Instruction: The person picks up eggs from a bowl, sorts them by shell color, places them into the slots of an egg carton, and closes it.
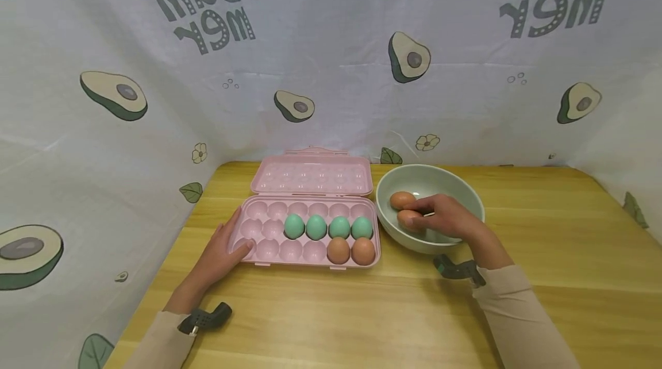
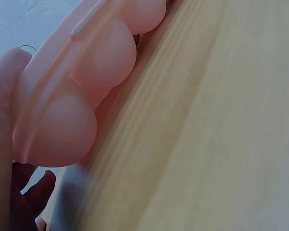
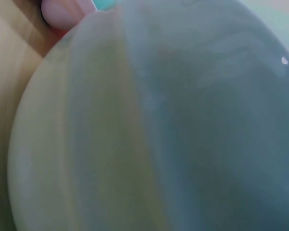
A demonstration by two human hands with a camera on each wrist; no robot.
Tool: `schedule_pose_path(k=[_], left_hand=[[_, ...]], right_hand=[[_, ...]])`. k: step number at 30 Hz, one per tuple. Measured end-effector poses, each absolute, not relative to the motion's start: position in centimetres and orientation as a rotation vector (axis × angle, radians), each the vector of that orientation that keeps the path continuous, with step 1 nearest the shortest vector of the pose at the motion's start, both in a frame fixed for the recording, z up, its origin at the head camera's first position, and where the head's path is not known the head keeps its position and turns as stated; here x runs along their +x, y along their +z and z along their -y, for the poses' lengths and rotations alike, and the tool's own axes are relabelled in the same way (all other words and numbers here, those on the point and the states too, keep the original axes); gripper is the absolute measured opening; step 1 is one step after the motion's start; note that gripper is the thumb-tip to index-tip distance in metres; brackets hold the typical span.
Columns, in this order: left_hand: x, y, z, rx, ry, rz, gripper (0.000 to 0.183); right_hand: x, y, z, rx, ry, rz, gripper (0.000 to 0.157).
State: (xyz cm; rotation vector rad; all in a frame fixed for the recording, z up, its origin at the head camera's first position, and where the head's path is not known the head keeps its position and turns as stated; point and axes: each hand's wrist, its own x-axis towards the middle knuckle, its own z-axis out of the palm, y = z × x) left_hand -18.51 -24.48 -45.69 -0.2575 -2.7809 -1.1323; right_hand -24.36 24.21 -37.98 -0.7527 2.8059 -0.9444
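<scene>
Left hand [image 1: 221, 251] is gripping the pink egg carton [image 1: 291, 250] at its left end; right hand [image 1: 449, 218] is pinching a brown egg [image 1: 405, 218] inside the bowl [image 1: 447, 182], beside another egg [image 1: 400, 200].

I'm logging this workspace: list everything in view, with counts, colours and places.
Egg carton: one, pink, open on the table
Green eggs: four, green, carton's middle row
Brown eggs: four visible, brown, two in carton's front row, two in bowl
Bowl: one, pale green, right of carton
Table: one, yellowish wood, under carton and bowl
Printed sheeting: count unclear, whitish, behind and beside table
Wrist cameras: two, black, one per wrist
Sleeves: two, beige, one per arm
Left hand: one, bare, holding carton's left end
Right hand: one, bare, inside bowl, pinching a brown egg
</scene>
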Motion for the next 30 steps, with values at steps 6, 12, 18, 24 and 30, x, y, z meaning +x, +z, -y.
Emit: schedule_pose_path(k=[6,12,18,24,30], left_hand=[[-18.6,-45.6,24.5,-0.262,-1.126,2.78,0.083],[-18.5,-45.7,24.6,-0.254,-1.115,2.783,0.083],[-18.4,-45.7,24.7,-0.246,-1.118,2.784,0.083],[-18.3,-45.5,24.6,-0.244,-1.117,2.784,0.083],[-18.4,-45.7,24.5,-0.25,-1.134,2.781,0.083]], right_hand=[[-24.5,-38.1,-24.3,-0.68,-1.029,-2.801,0.042],[-24.4,-37.6,-23.7,-0.681,-1.068,-2.811,0.04],[-24.4,-37.2,-23.4,-0.677,-1.122,-2.801,0.038],[-24.5,-37.1,-23.3,-0.624,-1.175,-2.797,0.04],[-24.2,-37.1,-23.1,-0.59,-1.265,-2.743,0.043]])
